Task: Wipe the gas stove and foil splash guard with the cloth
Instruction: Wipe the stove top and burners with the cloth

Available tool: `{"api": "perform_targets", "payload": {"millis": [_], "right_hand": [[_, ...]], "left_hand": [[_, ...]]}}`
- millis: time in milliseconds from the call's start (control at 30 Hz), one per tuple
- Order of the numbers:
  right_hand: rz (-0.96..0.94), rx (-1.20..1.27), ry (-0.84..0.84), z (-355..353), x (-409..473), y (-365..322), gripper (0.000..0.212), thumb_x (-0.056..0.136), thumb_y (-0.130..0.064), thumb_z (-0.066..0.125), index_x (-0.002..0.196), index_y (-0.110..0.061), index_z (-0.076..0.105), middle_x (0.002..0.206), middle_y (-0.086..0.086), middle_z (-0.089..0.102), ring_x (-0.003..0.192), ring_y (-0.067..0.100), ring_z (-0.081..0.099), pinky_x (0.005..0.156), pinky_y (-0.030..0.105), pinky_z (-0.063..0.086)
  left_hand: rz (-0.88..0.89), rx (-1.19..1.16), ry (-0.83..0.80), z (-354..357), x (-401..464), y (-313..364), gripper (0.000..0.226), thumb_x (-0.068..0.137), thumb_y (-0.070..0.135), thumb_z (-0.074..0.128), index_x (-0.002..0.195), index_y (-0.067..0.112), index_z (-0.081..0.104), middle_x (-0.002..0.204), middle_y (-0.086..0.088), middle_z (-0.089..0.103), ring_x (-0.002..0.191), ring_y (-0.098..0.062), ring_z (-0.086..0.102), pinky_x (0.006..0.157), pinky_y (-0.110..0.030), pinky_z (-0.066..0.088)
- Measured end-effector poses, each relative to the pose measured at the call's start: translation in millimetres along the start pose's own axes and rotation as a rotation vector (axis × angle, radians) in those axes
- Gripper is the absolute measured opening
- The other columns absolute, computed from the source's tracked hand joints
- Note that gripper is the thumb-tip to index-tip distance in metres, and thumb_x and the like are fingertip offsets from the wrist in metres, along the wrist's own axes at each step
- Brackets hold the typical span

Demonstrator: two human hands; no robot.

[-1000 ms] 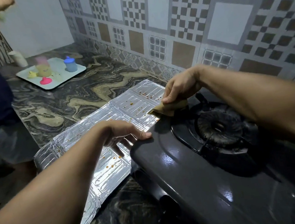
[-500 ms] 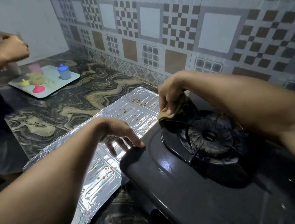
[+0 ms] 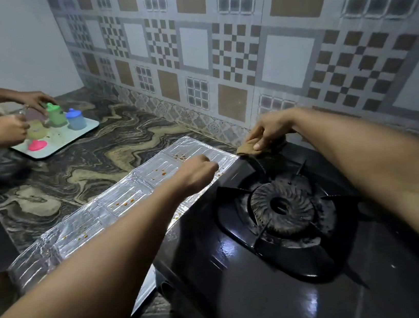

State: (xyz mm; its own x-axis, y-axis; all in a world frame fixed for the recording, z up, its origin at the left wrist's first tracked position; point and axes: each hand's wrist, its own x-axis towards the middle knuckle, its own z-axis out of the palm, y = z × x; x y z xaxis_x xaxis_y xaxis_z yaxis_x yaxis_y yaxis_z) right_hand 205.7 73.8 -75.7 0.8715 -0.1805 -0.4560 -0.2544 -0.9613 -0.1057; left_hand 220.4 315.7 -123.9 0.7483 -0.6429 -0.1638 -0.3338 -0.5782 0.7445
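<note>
Two more hands, a second person's point(image 3: 2, 131), work at the far left over a pale tray point(image 3: 71, 142) that carries a green lidded cup point(image 3: 56, 116), a blue lidded cup point(image 3: 75, 119), a yellowish cup point(image 3: 36, 130) and a pink lid point(image 3: 37, 145); no writing can be read on any of them. The tray sits on a dark marbled countertop point(image 3: 110, 151) running along a patterned tile wall point(image 3: 214, 45). Toward the middle, the foil splash guard point(image 3: 108, 210) lies flat on the counter, a silvery embossed sheet in rectangular panels, dotted with small orange-brown specks, its right edge touching the gas stove point(image 3: 259, 273). The left hand point(image 3: 195, 173) is curled into a loose fist, knuckles up, resting on the foil at the stove's left edge with nothing visibly held. Just right of it, at the stove's far left corner near the wall, the right hand point(image 3: 270, 131) presses down on the cloth point(image 3: 250, 150), a small folded brown rag pinned under the fingers, with its left end poking out past the fingertips. The stove is glossy black with bright reflections on its front; its round burner point(image 3: 282, 209), ribbed and sooty, sits inside a dark pan support point(image 3: 317, 227), nearer the camera than the cloth. No brand shows on the stove.
</note>
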Motion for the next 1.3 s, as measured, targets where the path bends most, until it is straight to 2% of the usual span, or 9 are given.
{"api": "perform_targets", "payload": {"millis": [33, 100, 167, 367, 533, 667, 1000, 1167, 1300], "right_hand": [[-0.009, 0.033, 0.027, 5, -3, 5, 0.052, 0.09, -0.03, 0.065, 0.139, -0.029, 0.05, 0.143, 0.001, 0.05, 0.128, 0.025, 0.045, 0.109, 0.038, 0.03], [-0.01, 0.115, 0.073, 12, -9, 14, 0.052, 0.09, -0.028, 0.065, 0.139, -0.033, 0.049, 0.144, 0.002, 0.049, 0.128, 0.025, 0.045, 0.111, 0.039, 0.03], [0.002, 0.162, 0.112, 19, -16, 24, 0.054, 0.088, -0.024, 0.067, 0.139, -0.033, 0.05, 0.144, 0.002, 0.049, 0.129, 0.025, 0.045, 0.111, 0.035, 0.029], [0.11, 0.283, 0.141, 45, -68, 91, 0.051, 0.083, -0.023, 0.074, 0.13, -0.035, 0.058, 0.131, -0.002, 0.057, 0.119, 0.019, 0.05, 0.105, 0.03, 0.036], [0.09, 0.38, 0.178, 64, -96, 106, 0.05, 0.088, -0.02, 0.069, 0.136, -0.025, 0.054, 0.125, -0.008, 0.056, 0.117, 0.009, 0.046, 0.097, 0.02, 0.029], [0.078, 0.382, 0.214, 78, -111, 111, 0.046, 0.093, -0.016, 0.062, 0.138, -0.014, 0.052, 0.143, -0.005, 0.049, 0.132, 0.013, 0.043, 0.111, 0.023, 0.026], [0.231, 0.263, 0.304, 137, -199, 97, 0.042, 0.097, -0.025, 0.054, 0.139, -0.025, 0.051, 0.159, -0.001, 0.023, 0.148, 0.018, 0.017, 0.12, 0.034, 0.01], [0.358, 0.265, 0.32, 158, -240, 52, 0.035, 0.097, -0.034, 0.051, 0.129, -0.023, 0.061, 0.152, 0.005, 0.039, 0.141, 0.025, 0.031, 0.115, 0.035, 0.024], [0.352, 0.273, 0.3, 171, -259, 25, 0.042, 0.099, -0.035, 0.047, 0.141, -0.027, 0.048, 0.159, -0.006, 0.023, 0.148, 0.017, 0.013, 0.121, 0.036, 0.006]], "left_hand": [[0.017, 0.044, 0.036, 5, 5, 3, 0.037, 0.077, 0.032, 0.045, 0.104, 0.011, 0.059, 0.108, -0.021, 0.061, 0.099, -0.026, 0.057, 0.083, -0.033, 0.042], [0.041, 0.117, 0.1, 18, 13, 9, 0.053, 0.088, 0.028, 0.042, 0.138, 0.009, 0.045, 0.14, -0.019, 0.05, 0.127, -0.031, 0.048, 0.101, -0.035, 0.038], [0.124, 0.196, 0.115, 28, 17, 18, 0.069, 0.083, 0.036, 0.032, 0.146, 0.01, 0.035, 0.146, -0.019, 0.043, 0.133, -0.031, 0.043, 0.107, -0.039, 0.036], [0.231, 0.499, 0.058, 60, 35, 30, 0.056, 0.096, 0.047, 0.025, 0.149, 0.029, 0.028, 0.156, -0.003, 0.027, 0.141, -0.029, 0.032, 0.11, -0.058, 0.027], [0.248, 0.488, 0.069, 63, 40, 25, 0.064, 0.09, 0.067, 0.02, 0.138, 0.031, 0.042, 0.146, 0.002, 0.041, 0.134, -0.026, 0.042, 0.107, -0.051, 0.034], [0.175, 0.504, 0.053, 64, 41, 26, 0.06, 0.085, 0.076, 0.027, 0.123, 0.034, 0.047, 0.141, -0.003, 0.048, 0.125, -0.031, 0.05, 0.102, -0.05, 0.038], [0.201, 0.56, 0.072, 63, 37, 31, 0.075, 0.086, 0.074, 0.024, 0.144, 0.027, 0.036, 0.146, -0.017, 0.041, 0.13, -0.039, 0.044, 0.107, -0.053, 0.036], [0.128, 0.79, 0.135, 66, 19, 57, 0.076, 0.094, 0.065, 0.023, 0.153, 0.019, 0.013, 0.157, -0.019, 0.02, 0.139, -0.043, 0.029, 0.107, -0.068, 0.02], [0.273, 0.842, 0.098, 88, -7, 90, 0.074, 0.096, 0.048, 0.039, 0.153, 0.008, 0.013, 0.159, -0.018, 0.015, 0.145, -0.04, 0.013, 0.109, -0.071, 0.011]]}}
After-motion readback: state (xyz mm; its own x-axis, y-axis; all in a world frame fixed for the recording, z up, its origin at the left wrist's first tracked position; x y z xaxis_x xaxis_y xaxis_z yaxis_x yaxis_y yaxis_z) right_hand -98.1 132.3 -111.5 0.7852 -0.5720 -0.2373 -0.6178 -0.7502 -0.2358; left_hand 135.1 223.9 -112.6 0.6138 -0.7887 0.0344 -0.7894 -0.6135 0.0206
